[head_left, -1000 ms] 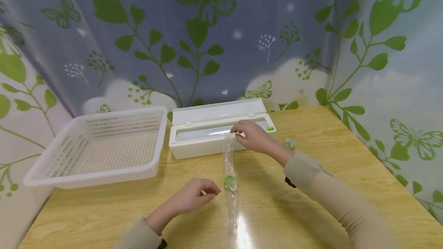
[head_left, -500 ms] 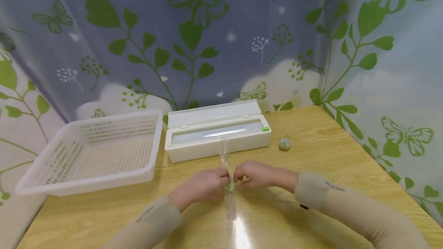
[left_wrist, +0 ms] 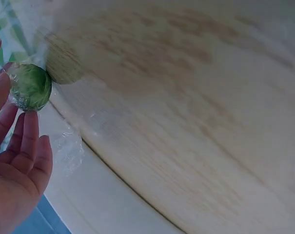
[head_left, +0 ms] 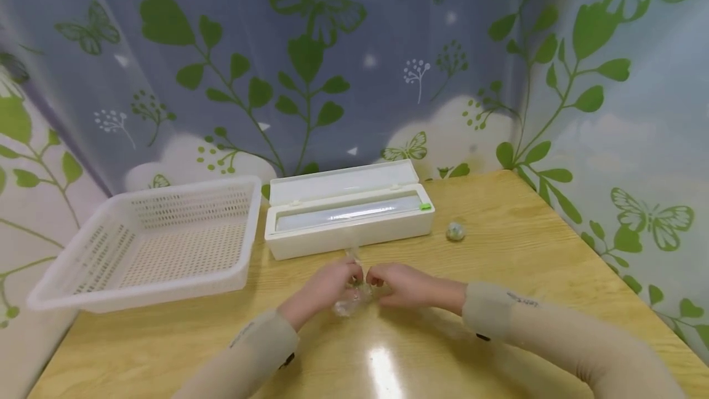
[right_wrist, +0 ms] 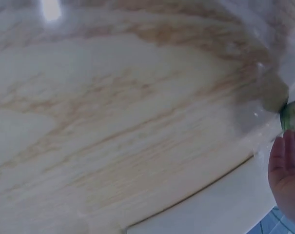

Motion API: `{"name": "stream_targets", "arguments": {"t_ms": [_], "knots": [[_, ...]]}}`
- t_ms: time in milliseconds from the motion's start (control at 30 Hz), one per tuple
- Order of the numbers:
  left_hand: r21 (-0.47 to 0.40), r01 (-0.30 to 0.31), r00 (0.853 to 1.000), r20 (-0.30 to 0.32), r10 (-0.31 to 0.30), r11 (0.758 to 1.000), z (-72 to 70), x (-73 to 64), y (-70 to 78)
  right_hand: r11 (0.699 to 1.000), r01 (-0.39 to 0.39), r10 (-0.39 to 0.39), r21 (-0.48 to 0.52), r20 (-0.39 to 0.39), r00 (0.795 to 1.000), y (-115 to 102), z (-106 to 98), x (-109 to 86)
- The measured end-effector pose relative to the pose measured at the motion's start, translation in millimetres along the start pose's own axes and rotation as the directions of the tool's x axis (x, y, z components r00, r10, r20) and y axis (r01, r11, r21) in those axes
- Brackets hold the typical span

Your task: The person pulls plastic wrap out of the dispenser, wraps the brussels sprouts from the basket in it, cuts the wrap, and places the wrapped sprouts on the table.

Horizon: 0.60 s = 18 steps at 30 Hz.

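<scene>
Between my two hands, just above the table, is a Brussels sprout (left_wrist: 32, 87) with crinkled cling film (head_left: 346, 308) around it. My left hand (head_left: 327, 288) holds it from the left, thumb and fingertips against the film in the left wrist view. From the right, my right hand (head_left: 407, 285) grips it with curled fingers; in the right wrist view the fingertips meet the sprout's lower side and the thumb is out of sight. Loose film bunches below the left fingers. Behind the hands stands a white cling film dispenser (head_left: 349, 237), its lid raised.
A small wrapped ball (head_left: 455, 231) lies right of the dispenser. A white perforated plastic basket (head_left: 149, 294) stands at the left of the wooden table (head_left: 515, 245). A green slider (head_left: 424, 206) sits at the dispenser's right end. A patterned curtain (head_left: 221, 97) hangs behind.
My right hand has come from the dispenser to the sprout, and my left has moved in to meet it. The film strip, stretched flat toward me earlier, is now gathered around the sprout.
</scene>
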<state>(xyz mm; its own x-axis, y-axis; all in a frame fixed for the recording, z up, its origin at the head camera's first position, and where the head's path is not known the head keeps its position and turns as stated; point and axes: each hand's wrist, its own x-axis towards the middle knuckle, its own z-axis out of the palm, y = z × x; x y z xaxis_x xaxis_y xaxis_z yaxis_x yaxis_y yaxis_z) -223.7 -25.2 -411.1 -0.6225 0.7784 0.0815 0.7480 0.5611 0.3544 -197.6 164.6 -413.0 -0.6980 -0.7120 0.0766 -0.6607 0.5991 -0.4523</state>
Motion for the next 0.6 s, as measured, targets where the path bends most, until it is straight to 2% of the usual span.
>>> {"name": "stream_targets", "arguments": {"t_ms": [133, 167, 300, 367, 400, 467, 600], "knots": [[-0.097, 0.038, 0.999, -0.025, -0.040, 0.995, -0.8, 7.9, -3.8, 0.999, -0.048, 0.048, 0.001, -0.073, 0.996, 2.0, 7.1, 2.1], [-0.106, 0.013, 0.999, -0.046, -0.018, 0.994, 5.5, 11.7, -12.4, 0.998, -0.055, 0.056, 0.008, -0.097, 0.994, 2.1, 8.8, 2.3], [-0.130, 0.007, 0.997, -0.075, -0.016, 0.991, 5.9, 16.1, -14.7, 0.995, -0.082, 0.091, 0.057, -0.192, 0.977, 0.7, 12.0, 2.9], [-0.120, 0.004, 0.995, -0.099, -0.015, 0.993, 5.7, 16.1, -14.2, 0.994, -0.071, 0.088, 0.085, -0.222, 0.971, 0.2, 12.5, 3.9], [-0.112, 0.022, 0.996, -0.089, -0.032, 0.994, -1.2, 13.3, -5.7, 0.993, -0.069, 0.089, 0.096, -0.225, 0.970, 0.1, 12.6, 4.6], [-0.073, 0.020, 0.996, -0.089, -0.026, 0.997, -2.2, 11.6, -3.6, 0.991, -0.059, 0.084, 0.117, -0.224, 0.971, 1.0, 12.8, 6.2], [0.010, 0.011, 0.999, -0.051, -0.011, 1.000, -4.4, 8.7, -0.7, 0.983, -0.069, 0.102, 0.170, -0.195, 0.975, 4.0, 11.0, 9.3]]}}
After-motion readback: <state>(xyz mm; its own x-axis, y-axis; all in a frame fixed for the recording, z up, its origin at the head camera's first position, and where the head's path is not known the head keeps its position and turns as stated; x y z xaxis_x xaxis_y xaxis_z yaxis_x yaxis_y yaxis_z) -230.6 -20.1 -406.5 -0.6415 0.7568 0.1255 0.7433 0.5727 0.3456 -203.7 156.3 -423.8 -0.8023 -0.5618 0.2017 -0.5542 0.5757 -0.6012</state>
